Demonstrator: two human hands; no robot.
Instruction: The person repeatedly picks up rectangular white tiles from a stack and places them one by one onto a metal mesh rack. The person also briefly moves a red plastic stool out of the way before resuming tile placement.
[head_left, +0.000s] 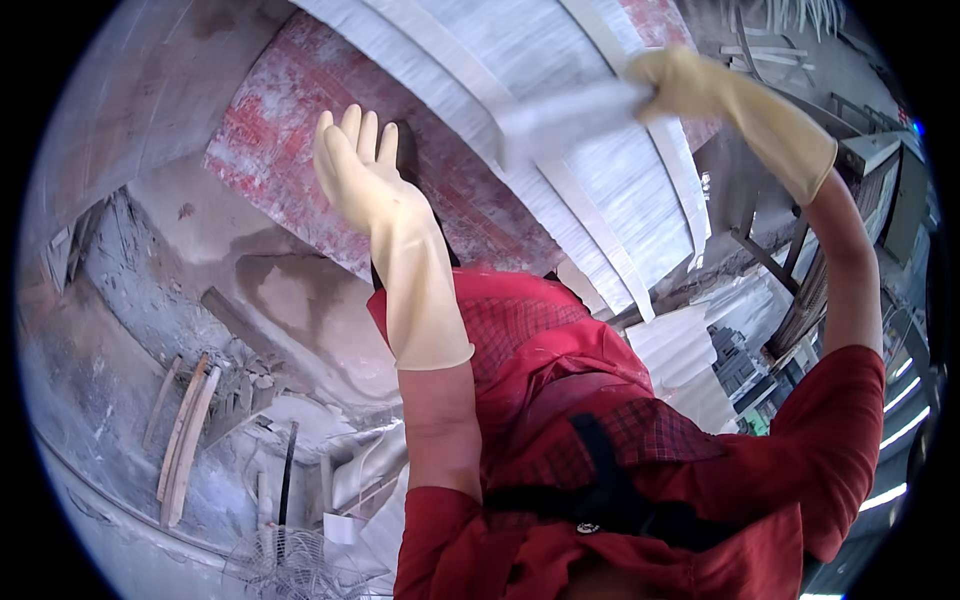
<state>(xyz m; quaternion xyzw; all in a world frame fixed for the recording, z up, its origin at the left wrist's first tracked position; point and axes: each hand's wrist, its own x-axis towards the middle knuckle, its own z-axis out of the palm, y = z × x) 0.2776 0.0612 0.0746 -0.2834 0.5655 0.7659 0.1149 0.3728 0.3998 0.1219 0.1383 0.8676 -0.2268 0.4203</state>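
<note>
Two hands point(375, 195) point(668, 84), two cream gloves point(425, 310) point(790, 145), one pale bar point(570, 122), two pale strips point(595, 228) point(684, 190), one large white panel point(620, 195)

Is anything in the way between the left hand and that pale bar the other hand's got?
Nothing clearly blocks the gap from the left hand to the pale bar in the right hand. A dark thing shows just beside the left hand, but I can't tell how high it is.

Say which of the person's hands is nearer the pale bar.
Right. The right hand is at the bar, holding its right end; the left hand is apart, left of it.
</note>
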